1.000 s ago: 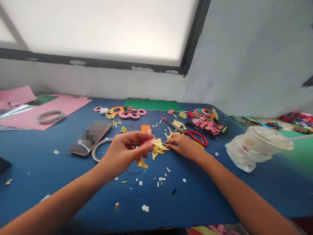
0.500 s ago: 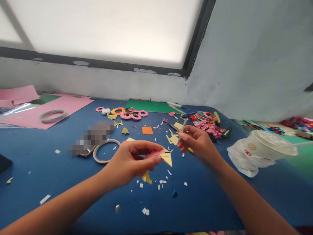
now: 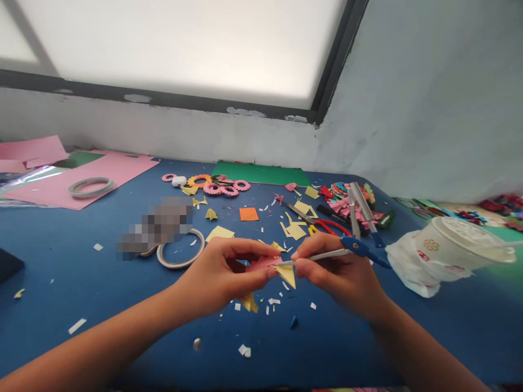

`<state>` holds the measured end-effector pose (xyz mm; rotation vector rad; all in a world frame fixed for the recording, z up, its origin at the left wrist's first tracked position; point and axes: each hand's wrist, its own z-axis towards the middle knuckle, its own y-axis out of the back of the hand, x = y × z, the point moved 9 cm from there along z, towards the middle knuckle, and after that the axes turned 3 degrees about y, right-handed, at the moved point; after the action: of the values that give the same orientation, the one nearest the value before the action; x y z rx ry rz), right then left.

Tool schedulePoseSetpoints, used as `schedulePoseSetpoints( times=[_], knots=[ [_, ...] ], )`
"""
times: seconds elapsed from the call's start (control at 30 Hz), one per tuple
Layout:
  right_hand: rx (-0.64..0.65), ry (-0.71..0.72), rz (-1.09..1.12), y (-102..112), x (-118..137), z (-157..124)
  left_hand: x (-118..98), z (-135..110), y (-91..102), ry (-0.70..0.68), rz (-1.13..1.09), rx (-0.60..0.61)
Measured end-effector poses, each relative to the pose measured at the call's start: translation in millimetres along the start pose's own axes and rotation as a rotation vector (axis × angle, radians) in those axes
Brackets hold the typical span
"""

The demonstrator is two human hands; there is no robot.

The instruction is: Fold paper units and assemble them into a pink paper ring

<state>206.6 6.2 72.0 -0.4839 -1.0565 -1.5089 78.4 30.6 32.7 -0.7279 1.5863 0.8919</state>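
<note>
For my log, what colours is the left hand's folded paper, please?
The folded paper is pink and yellow; see head view.

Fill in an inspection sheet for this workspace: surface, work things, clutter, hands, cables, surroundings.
Surface: blue tabletop, strewn with white scraps and yellow cuttings.
Work things: folded pink-and-yellow paper, held above the table; blue-and-silver tool, its tip at the paper.
Clutter: red-handled scissors, orange square, a tape roll lying on pink sheet, lidded cup at the right.
Hands: left hand pinches the folded paper; right hand grips the tool.
Cables: nothing seen.
Surroundings: pale wall; bright panel in a dark frame.
</note>
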Motion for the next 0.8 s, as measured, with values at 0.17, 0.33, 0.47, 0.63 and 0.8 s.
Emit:
schedulePoseSetpoints(
  times=[0.17,0.33,0.47,0.63,0.8],
  knots=[
    [0.021,0.031,-0.054,-1,2,-2,0,-1,0.2,0.012,0.002,-0.017],
    [0.031,0.061,-0.082,-3,2,-2,0,0,1.6,0.011,0.016,-0.025],
    [-0.002,0.083,-0.089,-1,2,-3,1,0,3.8,0.002,0.023,-0.037],
    [-0.026,0.107,-0.084,-2,6,-3,-2,1,7.1,-0.030,0.030,-0.079],
    [-0.078,0.187,-0.114,-1,16,-4,-2,1,8.5,-0.056,0.036,-0.105]
  ],
)
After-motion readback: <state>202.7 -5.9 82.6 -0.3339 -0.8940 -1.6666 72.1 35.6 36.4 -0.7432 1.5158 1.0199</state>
